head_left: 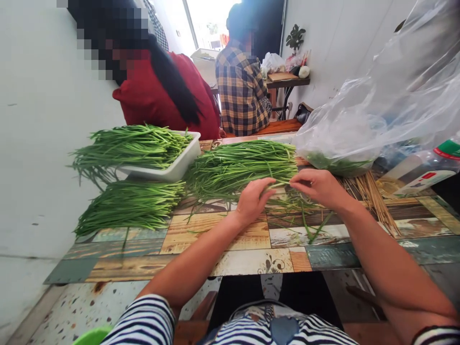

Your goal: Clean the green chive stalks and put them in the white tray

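A thin green stem (279, 184) is pinched at either end by the fingertips of the left hand (251, 201) and the right hand (318, 187), both curled closed, above the patchwork-patterned wooden table (223, 261). It is held to the right of the white rectangular plastic tray (179, 165), just in front of the loose heap of long green stems (240, 167) laid beside that tray. A clear plastic bag (377, 105) is seen farther right of the tray.
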